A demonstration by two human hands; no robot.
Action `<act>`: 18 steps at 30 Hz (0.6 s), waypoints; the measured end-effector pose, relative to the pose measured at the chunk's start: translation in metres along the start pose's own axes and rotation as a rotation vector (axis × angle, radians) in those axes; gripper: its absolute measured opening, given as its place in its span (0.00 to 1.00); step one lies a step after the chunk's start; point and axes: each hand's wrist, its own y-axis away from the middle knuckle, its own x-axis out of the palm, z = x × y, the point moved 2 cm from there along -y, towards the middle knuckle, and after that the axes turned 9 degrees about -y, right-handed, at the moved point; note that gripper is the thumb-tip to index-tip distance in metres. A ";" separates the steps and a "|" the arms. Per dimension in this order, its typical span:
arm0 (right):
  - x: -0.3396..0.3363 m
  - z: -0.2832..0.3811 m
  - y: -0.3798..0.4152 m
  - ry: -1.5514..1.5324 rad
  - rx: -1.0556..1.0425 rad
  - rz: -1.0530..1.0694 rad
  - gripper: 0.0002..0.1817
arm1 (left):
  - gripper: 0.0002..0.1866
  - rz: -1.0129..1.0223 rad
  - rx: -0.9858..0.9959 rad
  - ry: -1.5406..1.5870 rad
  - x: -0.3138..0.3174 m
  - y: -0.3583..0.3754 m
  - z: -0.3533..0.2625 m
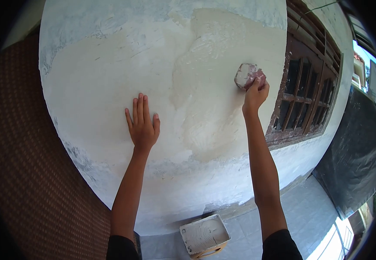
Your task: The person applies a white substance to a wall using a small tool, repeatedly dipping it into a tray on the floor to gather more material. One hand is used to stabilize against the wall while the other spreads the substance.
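Observation:
In the head view my left hand (143,125) lies against the whitish wall (166,56), fingers stretched and thumb apart, holding nothing. Higher up and to the right, my right hand (255,96) grips a flat reddish scraper (253,74) by its lower right part. White paste covers much of the scraper's left side. It is up against the wall, a short way left of the window. Around both hands the wall has a broad cream-coloured coat with uneven, wet-looking patches between them; bluish white shows along its top and bottom.
A tray (205,234) of white paste stands on the grey tiled floor (244,236) below the wall. To the right is a brown wooden window (305,95), with a dark sheet (352,151) hanging beyond it. A brown woven-looking surface (32,151) runs along the left.

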 end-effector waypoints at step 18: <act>-0.100 -0.038 0.012 -0.089 0.150 -0.125 0.17 | 0.32 0.225 -0.017 -0.005 -0.033 0.068 -0.014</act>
